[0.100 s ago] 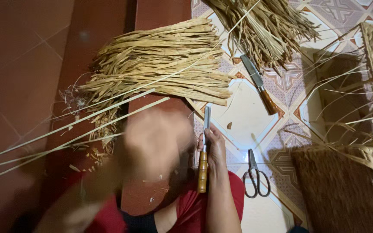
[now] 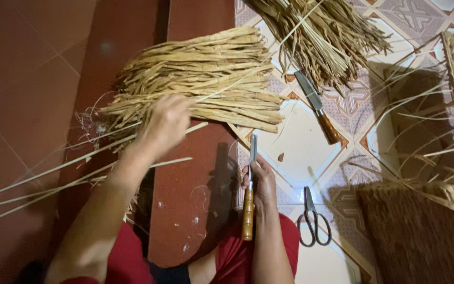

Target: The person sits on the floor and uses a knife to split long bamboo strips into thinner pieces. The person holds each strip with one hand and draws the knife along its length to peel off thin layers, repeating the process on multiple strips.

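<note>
My left hand (image 2: 165,122) reaches forward onto a bundle of flat dried straw strips (image 2: 206,73) lying on the red floor, its fingers closed around some strips at the bundle's near edge. My right hand (image 2: 258,181) grips a small knife with a wooden handle (image 2: 247,210), blade pointing away from me. Long thin reeds (image 2: 53,173) run out to the left under my left forearm.
A second knife with a wooden handle (image 2: 317,107) lies on the patterned tiles beside another straw bundle (image 2: 321,37). Black scissors (image 2: 312,218) lie to the right of my right hand. A woven basket (image 2: 421,231) with loose strands stands at the right edge.
My left hand has moved forward from near my body up to the straw bundle. The right hand with the knife has stayed put.
</note>
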